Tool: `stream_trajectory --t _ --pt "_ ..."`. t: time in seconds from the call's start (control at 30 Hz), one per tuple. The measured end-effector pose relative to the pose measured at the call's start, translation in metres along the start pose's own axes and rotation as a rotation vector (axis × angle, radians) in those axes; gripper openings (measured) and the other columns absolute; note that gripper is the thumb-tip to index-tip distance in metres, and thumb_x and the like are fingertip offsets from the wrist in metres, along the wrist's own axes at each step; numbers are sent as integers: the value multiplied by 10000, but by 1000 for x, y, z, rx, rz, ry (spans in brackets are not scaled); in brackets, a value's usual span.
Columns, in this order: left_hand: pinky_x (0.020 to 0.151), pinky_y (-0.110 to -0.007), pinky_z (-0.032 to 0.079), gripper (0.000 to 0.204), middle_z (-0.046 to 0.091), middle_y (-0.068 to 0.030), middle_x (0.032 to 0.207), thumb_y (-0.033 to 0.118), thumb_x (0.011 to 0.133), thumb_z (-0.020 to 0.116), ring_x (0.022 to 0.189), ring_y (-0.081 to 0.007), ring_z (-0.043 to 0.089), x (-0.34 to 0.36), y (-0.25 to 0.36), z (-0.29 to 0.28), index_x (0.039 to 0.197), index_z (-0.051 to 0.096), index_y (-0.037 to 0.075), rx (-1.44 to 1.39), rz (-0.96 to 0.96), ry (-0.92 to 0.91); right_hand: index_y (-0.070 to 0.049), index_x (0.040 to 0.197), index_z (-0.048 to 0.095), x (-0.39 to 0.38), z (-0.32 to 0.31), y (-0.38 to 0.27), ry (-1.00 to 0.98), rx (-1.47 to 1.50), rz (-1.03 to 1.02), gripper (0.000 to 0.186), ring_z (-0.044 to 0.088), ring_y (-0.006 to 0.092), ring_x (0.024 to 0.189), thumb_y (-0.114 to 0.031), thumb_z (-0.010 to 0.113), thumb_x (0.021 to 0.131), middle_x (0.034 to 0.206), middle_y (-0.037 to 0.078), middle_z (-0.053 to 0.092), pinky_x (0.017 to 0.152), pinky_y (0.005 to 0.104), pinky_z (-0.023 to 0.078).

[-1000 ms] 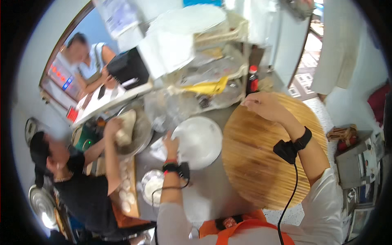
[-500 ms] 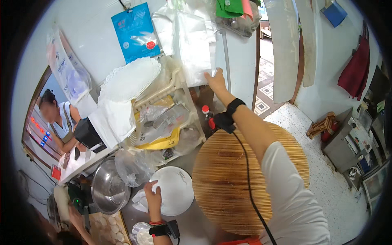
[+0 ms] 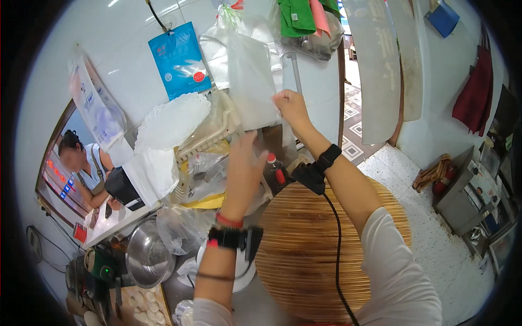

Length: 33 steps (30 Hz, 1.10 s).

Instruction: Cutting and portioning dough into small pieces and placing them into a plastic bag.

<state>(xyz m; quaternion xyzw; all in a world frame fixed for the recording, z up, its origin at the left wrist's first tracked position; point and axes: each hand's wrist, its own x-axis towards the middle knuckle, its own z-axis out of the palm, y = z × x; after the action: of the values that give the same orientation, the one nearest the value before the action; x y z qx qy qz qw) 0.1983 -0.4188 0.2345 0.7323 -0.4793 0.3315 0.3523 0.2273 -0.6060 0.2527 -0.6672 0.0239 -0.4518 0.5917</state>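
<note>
A stack of thin plastic bags hangs on the wall in front of me. My right hand is closed at the right edge of the front bag, pinching it between thumb and fingers. Blurred by motion, my left hand reaches up just below the bags, its fingers stretched out and nothing visible in them. Beneath my left forearm lies a round white plate, mostly hidden by the arm. Both wrists wear black straps with cables.
A round slatted wooden board lies to the right. A cream plastic basket with packets, a red-capped bottle and a steel bowl stand nearby. Dough pieces sit at lower left. Another person leans at the window.
My left hand has left the white plate and risen toward the bags. My right hand's spread fingers have closed on the front bag's edge. The co-worker's arm at lower left has gone from view.
</note>
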Motion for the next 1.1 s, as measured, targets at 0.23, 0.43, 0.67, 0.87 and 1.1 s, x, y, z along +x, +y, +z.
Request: stream_trajectory --t 0.23,0.43,0.67,0.87,1.1 --pt "746 -388 401 287 543 -175 893 49 702 578 852 -332 508 84 -13 10 984 533 17 174 -31 280 -55 689 502 1 9 -68 -192 303 199 239 355 54 457 -246 518 831 567 -28 425 438 187 313" --pt "644 -389 411 167 555 -134 753 -25 657 488 741 -311 514 97 -11 -3 797 565 23 154 76 243 -18 871 509 6 -3 -99 -242 336 358 239 508 117 565 -252 519 826 677 42 520 516 226 419" --pt "635 -377 417 170 538 -102 749 4 599 507 715 -281 506 -20 39 -31 758 544 52 34 318 -257 53 1073 464 -52 -9 -77 -415 185 321 313 567 155 666 -46 493 777 805 125 586 598 260 455" --pt "792 -329 407 309 588 -96 901 159 627 673 893 -271 535 -116 63 -143 901 593 43 -274 -372 -1007 -29 1144 455 -197 -46 -89 -964 -87 262 318 503 136 679 -99 457 834 824 68 555 622 259 410" --pt "928 -329 300 861 266 -190 1276 196 563 747 1170 -320 279 -202 18 -104 1243 248 21 -146 -317 -436 -17 1112 461 -224 -92 -136 -1585 -456 183 302 518 285 849 -133 476 833 951 182 537 743 345 406"
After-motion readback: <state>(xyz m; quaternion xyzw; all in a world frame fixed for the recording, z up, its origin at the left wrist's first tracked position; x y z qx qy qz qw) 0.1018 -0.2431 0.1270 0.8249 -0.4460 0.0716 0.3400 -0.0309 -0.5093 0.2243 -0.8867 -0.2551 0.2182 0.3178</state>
